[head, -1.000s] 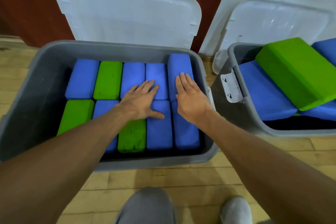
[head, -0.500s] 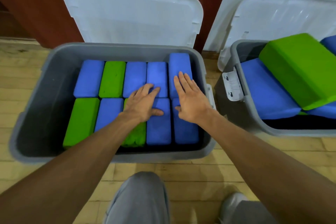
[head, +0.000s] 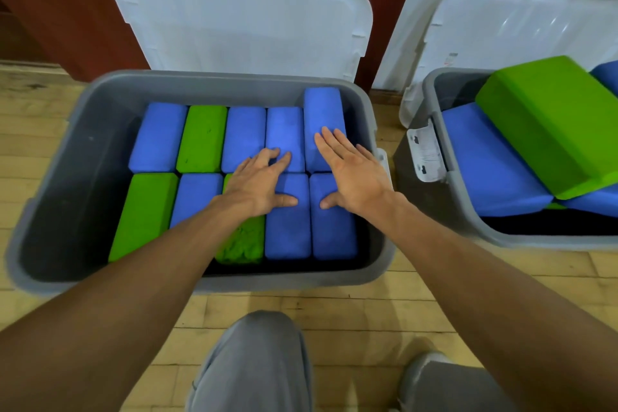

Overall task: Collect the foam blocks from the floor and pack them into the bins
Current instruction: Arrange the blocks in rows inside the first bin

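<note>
Pressing is the job as the head camera shows it. My left hand [head: 259, 186] and right hand [head: 354, 181] lie flat and spread, gripping nothing, on the foam blocks packed in two rows inside the near grey bin [head: 200, 76]. The left palm covers the ragged green block [head: 240, 241] and its thumb rests on the front blue block [head: 287, 227]. The right fingers lie on the corner blue block [head: 322, 110], which sits higher than its row. I judge that one needs seating: push straight down with the flat of the fingers, not the tips, so the foam doesn't dent or tilt, and steady the neighbours with my left. No blocks show on the wooden floor [head: 368, 311]. In the second bin [head: 548, 239] a big green block [head: 548, 117] leans loosely on blue ones.
</note>
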